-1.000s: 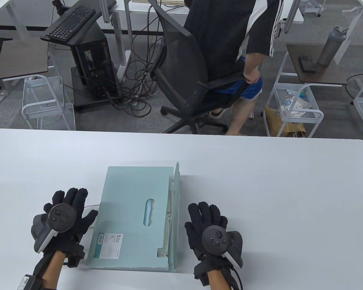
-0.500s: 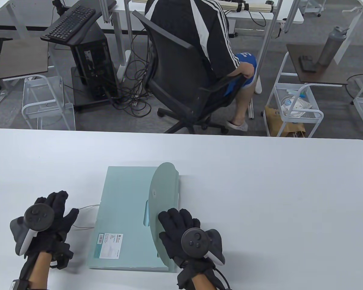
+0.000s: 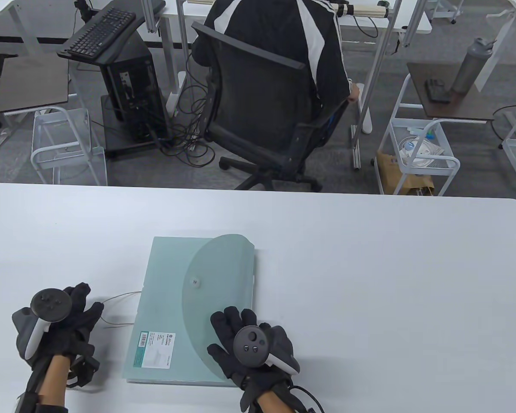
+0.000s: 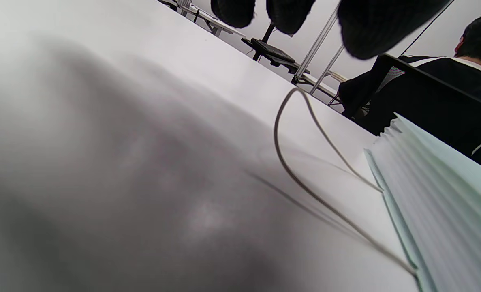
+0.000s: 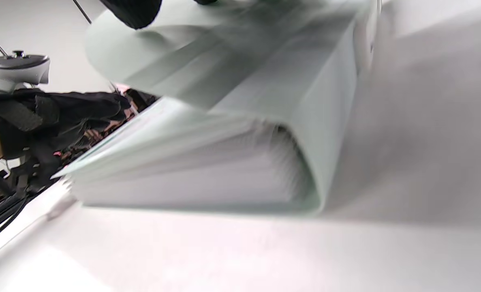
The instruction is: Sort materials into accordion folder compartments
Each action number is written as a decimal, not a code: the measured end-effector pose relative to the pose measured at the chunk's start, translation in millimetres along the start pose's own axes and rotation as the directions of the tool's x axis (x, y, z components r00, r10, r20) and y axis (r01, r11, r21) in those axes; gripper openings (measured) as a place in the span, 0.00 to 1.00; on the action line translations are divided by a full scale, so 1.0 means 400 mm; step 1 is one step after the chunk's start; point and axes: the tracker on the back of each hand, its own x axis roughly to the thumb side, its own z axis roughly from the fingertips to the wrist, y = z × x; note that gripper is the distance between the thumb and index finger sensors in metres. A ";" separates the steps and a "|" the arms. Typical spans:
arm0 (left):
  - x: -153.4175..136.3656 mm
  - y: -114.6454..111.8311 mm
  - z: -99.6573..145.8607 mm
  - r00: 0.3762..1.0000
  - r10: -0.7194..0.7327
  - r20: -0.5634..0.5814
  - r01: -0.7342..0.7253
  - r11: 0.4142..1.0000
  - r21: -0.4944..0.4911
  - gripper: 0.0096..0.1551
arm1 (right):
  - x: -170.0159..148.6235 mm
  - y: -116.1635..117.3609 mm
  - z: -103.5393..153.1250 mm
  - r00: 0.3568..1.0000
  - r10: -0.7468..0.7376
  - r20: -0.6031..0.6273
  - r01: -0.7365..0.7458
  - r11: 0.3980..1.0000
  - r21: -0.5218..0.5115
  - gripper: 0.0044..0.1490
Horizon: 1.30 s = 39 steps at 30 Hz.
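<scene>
White table [image 3: 370, 258] fronts an office floor with a seated person [image 3: 279, 38] in a black swivel chair [image 3: 262, 112] beyond its far edge. Pale green accordion folder [image 3: 172, 301] lies flat near the table's near edge, rounded flap [image 3: 215, 279] folded over its top, snap button [image 3: 195, 282] showing. Right hand [image 3: 245, 348] rests palm-down on the flap at the folder's near right corner, fingers spread and flat. Left hand [image 3: 62, 327] sits on the table just left of the folder, apart from it, fingers loosely extended, holding nothing. Thin elastic cord [image 3: 118, 297] loops from the folder's left edge toward the left hand.
</scene>
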 end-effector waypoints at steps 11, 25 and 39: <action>0.000 -0.032 -0.022 0.997 -0.064 -0.052 0.060 0.996 -0.065 0.45 | 0.004 0.047 -0.024 0.994 0.106 -0.039 -0.101 0.990 0.103 0.39; 0.044 -0.067 -0.028 0.989 -0.149 -0.009 0.149 0.989 -0.006 0.23 | 0.014 0.057 -0.029 0.985 0.164 -0.061 -0.154 0.978 0.140 0.37; 0.100 -0.027 0.002 0.992 0.057 0.113 -0.057 0.998 -0.002 0.20 | 0.013 0.057 -0.029 0.985 0.156 -0.072 -0.144 0.978 0.148 0.37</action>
